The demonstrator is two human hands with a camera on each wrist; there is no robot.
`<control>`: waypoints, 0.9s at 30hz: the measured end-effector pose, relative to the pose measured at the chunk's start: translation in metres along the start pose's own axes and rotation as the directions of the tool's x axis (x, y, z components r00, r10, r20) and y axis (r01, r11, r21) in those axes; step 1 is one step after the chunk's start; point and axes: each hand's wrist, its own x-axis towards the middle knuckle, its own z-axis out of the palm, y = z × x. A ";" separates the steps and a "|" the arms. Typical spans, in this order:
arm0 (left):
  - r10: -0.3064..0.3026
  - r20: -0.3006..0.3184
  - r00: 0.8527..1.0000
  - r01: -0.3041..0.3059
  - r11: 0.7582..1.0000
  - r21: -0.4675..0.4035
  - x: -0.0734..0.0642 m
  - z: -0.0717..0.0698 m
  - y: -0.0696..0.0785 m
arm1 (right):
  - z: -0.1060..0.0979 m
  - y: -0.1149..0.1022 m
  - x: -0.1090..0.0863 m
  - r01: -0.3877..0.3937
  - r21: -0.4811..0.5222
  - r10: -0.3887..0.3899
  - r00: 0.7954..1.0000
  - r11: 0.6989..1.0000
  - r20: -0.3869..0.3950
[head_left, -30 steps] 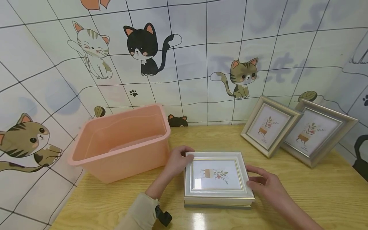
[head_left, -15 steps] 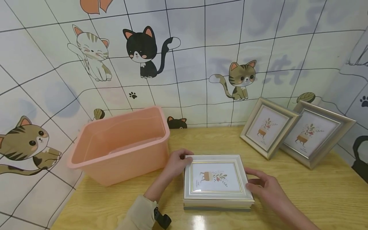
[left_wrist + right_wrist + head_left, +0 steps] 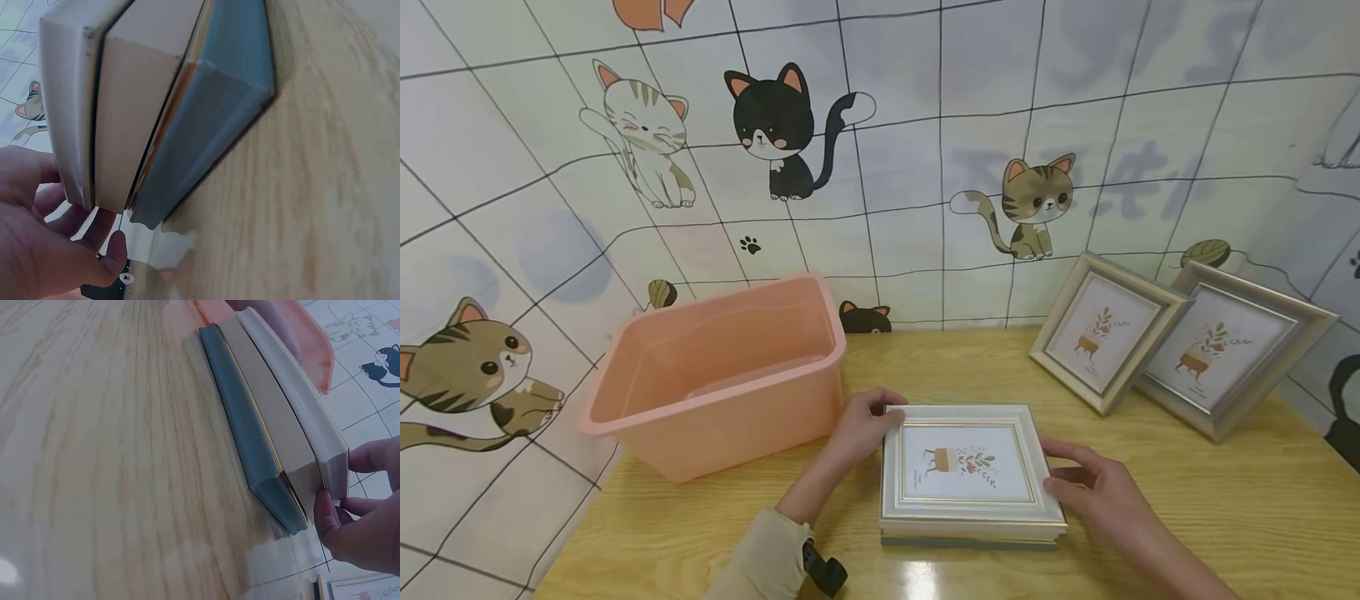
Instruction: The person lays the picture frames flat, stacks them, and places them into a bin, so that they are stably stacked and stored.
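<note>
Several picture frames lie stacked on the wooden table, a white frame [image 3: 970,511] with gold lines and a potted-plant print on top. Below it, a beige frame [image 3: 134,94] and a blue-grey frame [image 3: 215,81] show their sides in the left wrist view. My left hand [image 3: 867,425] holds the white frame's left edge, thumb on its upper face and fingers at its far corner. Over on the right, my right hand [image 3: 1096,490] grips the opposite edge, thumb near the middle and fingers farther back. In the right wrist view its fingertips [image 3: 325,519] reach the stack's end.
A pink plastic bin [image 3: 730,425] stands left of the stack, close behind my left hand. At the back right, a smaller champagne frame [image 3: 1052,354] and a larger silver frame [image 3: 1292,350] stand propped up, overlapping. A cat-patterned wall covering [image 3: 917,242] rises behind the table.
The white frame has shifted slightly down and toward the near side, settling on the stack. Both hands keep their places on its edges; the head view bobs a little.
</note>
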 end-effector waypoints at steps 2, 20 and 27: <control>0.007 0.001 1.000 -0.007 1.000 -0.018 0.000 0.000 -0.001 | -0.002 0.000 0.000 -0.003 -0.010 0.003 1.000 1.000 0.002; -0.008 0.007 1.000 0.008 0.998 -0.056 -0.001 0.001 -0.006 | -0.083 -0.013 0.036 0.465 0.129 -0.415 0.862 0.876 -0.290; -0.014 0.016 1.000 0.014 0.998 -0.058 -0.001 -0.001 -0.006 | -0.126 -0.036 0.063 0.481 -0.144 -0.474 0.687 0.865 -0.551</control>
